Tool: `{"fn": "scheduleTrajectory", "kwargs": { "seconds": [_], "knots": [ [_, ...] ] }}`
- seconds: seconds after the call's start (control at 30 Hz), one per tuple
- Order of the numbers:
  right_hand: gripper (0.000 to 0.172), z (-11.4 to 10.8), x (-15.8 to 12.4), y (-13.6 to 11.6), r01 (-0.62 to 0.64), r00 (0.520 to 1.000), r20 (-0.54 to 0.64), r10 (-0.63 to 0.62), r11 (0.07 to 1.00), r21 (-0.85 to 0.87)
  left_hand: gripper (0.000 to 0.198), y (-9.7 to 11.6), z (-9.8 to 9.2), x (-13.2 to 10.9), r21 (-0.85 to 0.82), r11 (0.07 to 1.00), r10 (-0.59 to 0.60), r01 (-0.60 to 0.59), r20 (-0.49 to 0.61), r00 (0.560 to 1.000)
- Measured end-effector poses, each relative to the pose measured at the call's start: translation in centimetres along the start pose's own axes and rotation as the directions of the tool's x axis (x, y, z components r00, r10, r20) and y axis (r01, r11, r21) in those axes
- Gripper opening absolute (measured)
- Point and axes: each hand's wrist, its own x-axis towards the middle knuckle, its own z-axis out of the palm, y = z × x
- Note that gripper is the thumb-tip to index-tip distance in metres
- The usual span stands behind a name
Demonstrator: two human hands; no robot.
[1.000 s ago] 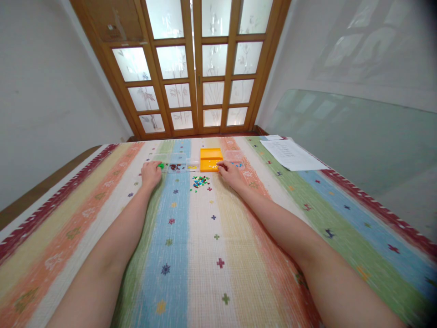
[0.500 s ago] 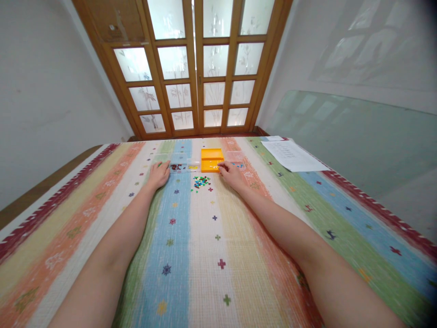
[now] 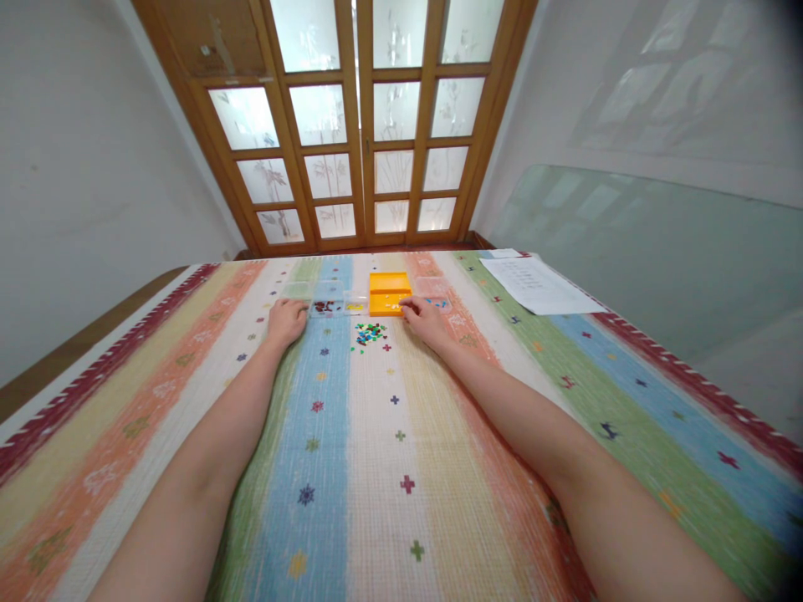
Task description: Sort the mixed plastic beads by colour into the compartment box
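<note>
A: What is changed?
B: The left hand [image 3: 288, 320] is shifted toward three o'clock; green pieces there are now hidden, so its grip cannot be told.
A: The right hand [image 3: 424, 318]?
B: Placed at the orange box [image 3: 389, 283], four o'clock side, grip unreadable; mixed pieces [image 3: 370, 334] are seen at seven.

Between your forearms [image 3: 242, 422], you can pass over the table [image 3: 370, 451] up to the pile of small pieces [image 3: 370, 335]. Beyond it, the yellow box [image 3: 389, 281] and clear boxes [image 3: 327, 308] bar the far edge, your right hand [image 3: 423, 320] crowding the yellow one. Left of your left hand [image 3: 288, 322] there's room; papers [image 3: 533, 286] lie near the far right corner.
</note>
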Motion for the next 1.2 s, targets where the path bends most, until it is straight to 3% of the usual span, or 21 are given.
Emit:
{"fn": "scheduleTrajectory", "kwargs": {
  "seconds": [0.27,0.83,1.2],
  "knots": [
    [0.024,-0.2,-0.1,-0.4,0.015,1.0,0.013,-0.015,1.0,-0.013,0.042,1.1,-0.5,-0.1,0.045,0.996,0.076,-0.078,0.039,0.996],
    [0.021,-0.3,-0.1,-0.5,0.03,0.999,0.023,-0.029,0.999,-0.021,0.044,1.6,-1.1,-0.4,0.031,0.997,0.06,-0.064,0.11,0.992],
    [0.022,-0.4,-0.2,-0.8,0.031,0.999,0.026,-0.03,0.999,-0.036,0.042,1.5,-1.1,-0.3,-0.014,0.998,0.06,-0.059,0.071,0.996]
  ]
}}
